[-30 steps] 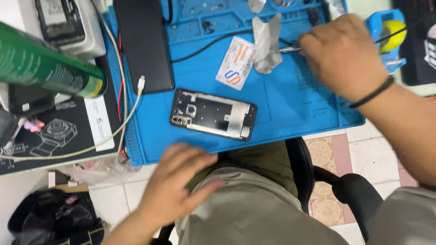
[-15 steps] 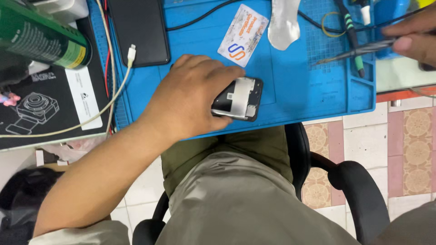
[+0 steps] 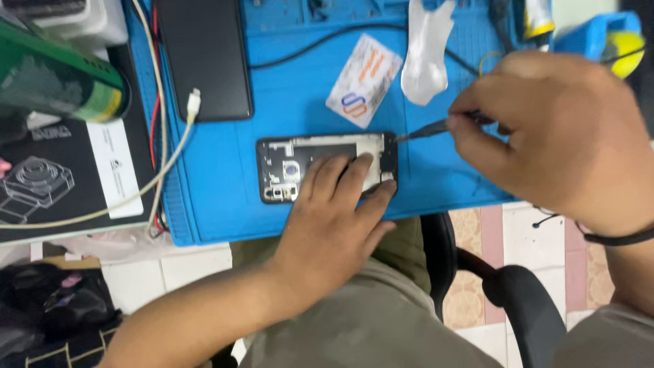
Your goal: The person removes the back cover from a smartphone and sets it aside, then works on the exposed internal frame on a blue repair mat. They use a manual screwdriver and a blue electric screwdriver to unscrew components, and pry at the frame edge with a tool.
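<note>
A: Blue silicone work mat (image 3: 225,197) on a cluttered bench, tiled floor below — opened black phone frame (image 3: 276,170) lies flat near the mat's front edge, back cover already off, inner parts exposed.

B: Hands?

A: Left hand (image 3: 334,225) lies flat on the frame, fingers (image 3: 340,174) spread narrow, pinning it. Right hand (image 3: 552,136) pinches thin metal tweezers (image 3: 426,128), tip touching the frame's right end.

B: Progress?

A: Opened, inside work looks under way, I'd judge; reassembly not begun. Flat black slab (image 3: 204,58) lies apart at the mat's top left, white cable plug (image 3: 193,103) resting on it; white printed card (image 3: 364,80) sits behind the frame.
</note>
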